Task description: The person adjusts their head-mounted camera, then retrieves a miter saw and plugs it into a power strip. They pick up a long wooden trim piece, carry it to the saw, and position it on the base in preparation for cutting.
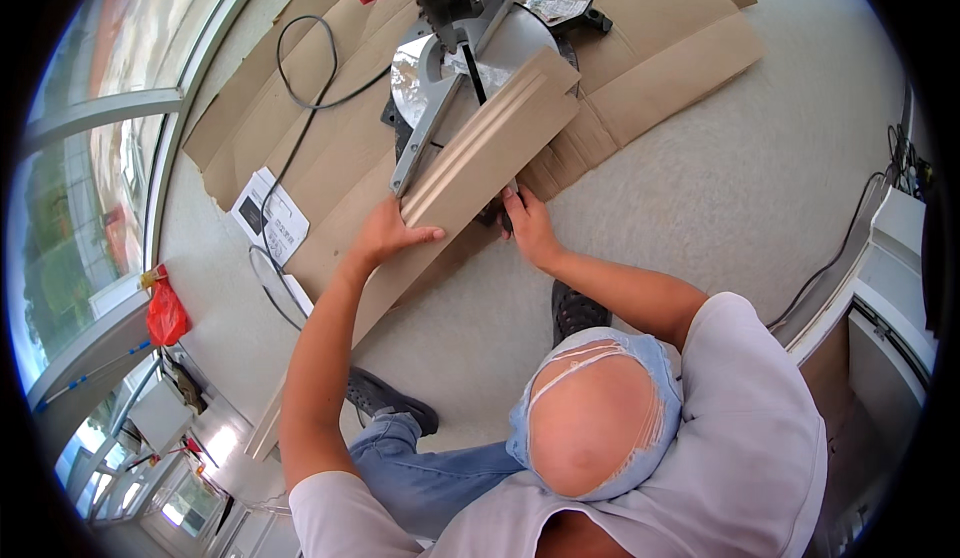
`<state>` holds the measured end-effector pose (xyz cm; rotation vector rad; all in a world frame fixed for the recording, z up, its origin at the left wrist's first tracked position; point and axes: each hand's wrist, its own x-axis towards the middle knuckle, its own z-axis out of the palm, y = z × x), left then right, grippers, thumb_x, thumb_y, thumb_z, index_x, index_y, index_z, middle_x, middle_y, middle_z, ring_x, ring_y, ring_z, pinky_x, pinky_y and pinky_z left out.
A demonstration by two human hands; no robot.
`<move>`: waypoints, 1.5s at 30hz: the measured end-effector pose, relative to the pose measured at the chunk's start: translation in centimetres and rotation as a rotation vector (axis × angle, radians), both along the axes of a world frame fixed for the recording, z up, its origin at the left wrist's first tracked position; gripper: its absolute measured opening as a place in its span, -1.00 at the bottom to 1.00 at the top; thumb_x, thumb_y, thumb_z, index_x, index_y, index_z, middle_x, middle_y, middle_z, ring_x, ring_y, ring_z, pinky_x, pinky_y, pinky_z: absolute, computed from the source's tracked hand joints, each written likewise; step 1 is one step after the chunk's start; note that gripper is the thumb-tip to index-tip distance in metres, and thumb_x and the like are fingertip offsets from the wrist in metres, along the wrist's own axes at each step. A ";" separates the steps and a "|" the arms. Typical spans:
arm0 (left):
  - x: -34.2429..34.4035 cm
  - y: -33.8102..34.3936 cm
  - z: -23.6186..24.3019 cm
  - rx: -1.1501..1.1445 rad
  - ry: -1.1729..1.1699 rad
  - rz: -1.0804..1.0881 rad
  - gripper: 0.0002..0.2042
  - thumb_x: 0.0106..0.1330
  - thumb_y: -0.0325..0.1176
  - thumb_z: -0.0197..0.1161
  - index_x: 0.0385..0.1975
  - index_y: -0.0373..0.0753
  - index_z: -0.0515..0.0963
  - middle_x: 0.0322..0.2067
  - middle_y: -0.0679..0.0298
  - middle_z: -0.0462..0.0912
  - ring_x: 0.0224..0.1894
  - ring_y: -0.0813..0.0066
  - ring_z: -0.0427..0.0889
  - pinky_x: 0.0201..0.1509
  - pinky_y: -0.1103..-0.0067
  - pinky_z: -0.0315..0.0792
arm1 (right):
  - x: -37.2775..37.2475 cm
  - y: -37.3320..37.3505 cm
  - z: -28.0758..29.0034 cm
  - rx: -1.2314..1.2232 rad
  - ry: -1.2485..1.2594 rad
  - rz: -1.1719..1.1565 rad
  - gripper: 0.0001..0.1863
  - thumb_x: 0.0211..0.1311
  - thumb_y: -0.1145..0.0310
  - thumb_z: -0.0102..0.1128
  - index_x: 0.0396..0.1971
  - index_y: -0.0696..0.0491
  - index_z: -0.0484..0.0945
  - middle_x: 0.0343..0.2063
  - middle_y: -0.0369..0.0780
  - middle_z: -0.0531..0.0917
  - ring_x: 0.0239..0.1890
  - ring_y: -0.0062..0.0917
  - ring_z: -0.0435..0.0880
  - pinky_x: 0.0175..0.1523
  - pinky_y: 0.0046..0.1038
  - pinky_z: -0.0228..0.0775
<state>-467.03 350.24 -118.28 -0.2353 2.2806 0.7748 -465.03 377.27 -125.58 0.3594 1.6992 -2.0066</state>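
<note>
A long pale wooden moulding (490, 148) with a grooved edge lies slantwise across the base of a mitre saw (520, 33), along its metal fence (428, 136). My left hand (385, 235) grips the moulding near the fence's lower end, thumb on top and fingers mostly hidden beyond its far edge. On the near side of the moulding, my right hand (533, 228) closes around a black handle (506, 220) at the front of the saw; the moulding partly hides this handle. The saw's blade and head (435, 3) stand above the table slot, apart from the wood.
Flattened cardboard (660, 48) lies under the saw. A black cable (300, 143) loops over it to the left, crossing printed sheets (270, 216). A red plastic bag (166, 310) hangs by the windows. My shoes (395, 401) flank the moulding's near side. White furniture (890, 248) stands at right.
</note>
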 end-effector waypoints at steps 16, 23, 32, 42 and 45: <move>0.4 2.0 3.4 -0.015 0.097 -0.003 -0.07 -0.22 0.34 0.53 -0.07 -0.48 0.55 -0.21 -0.13 0.70 -0.11 0.07 0.71 0.02 0.32 0.53 | 1.8 3.2 0.1 0.113 0.015 0.087 -0.49 0.48 -0.02 0.03 -0.12 0.22 0.55 -0.45 -0.21 0.66 -0.60 -0.63 0.50 -0.44 -0.53 0.36; 5.6 3.8 4.2 0.001 0.152 -0.108 -0.05 -0.19 0.31 0.55 -0.05 -0.50 0.47 -0.18 -0.17 0.67 -0.08 -0.02 0.69 0.01 0.27 0.54 | 5.3 11.8 3.0 0.208 -0.002 0.061 -0.56 0.41 0.18 0.12 0.06 0.24 0.54 -0.35 -0.19 0.72 -0.58 -0.66 0.50 -0.40 -0.59 0.38; 15.0 0.9 10.6 -0.287 0.210 -0.078 -0.26 -0.10 0.15 0.57 -0.20 -0.39 0.40 -0.33 -0.12 0.64 -0.18 -0.09 0.65 -0.08 0.21 0.54 | 10.9 17.6 2.4 0.391 -0.090 0.027 -0.66 0.42 0.30 0.12 0.03 0.24 0.56 -0.40 -0.21 0.71 -0.60 -0.68 0.50 -0.42 -0.62 0.37; 21.1 -11.4 7.6 -0.612 0.657 0.123 -0.41 -0.19 -0.13 0.66 -0.31 -0.30 0.40 -0.37 0.04 0.55 -0.25 -0.01 0.57 -0.16 0.24 0.48 | -7.0 15.6 19.9 0.494 0.653 -0.141 -0.76 0.50 0.40 0.03 -0.04 0.17 0.63 -0.58 -0.39 0.50 -0.56 -0.80 0.37 -0.45 -0.69 0.24; 21.2 -14.9 6.7 -0.682 0.700 0.124 -0.44 -0.16 -0.17 0.65 -0.32 -0.29 0.40 -0.34 0.05 0.55 -0.24 0.00 0.57 -0.16 0.24 0.48 | -12.6 12.0 27.9 0.512 0.932 -0.118 -0.75 0.50 0.41 0.02 -0.05 0.16 0.65 -0.61 -0.42 0.41 -0.57 -0.83 0.32 -0.46 -0.68 0.18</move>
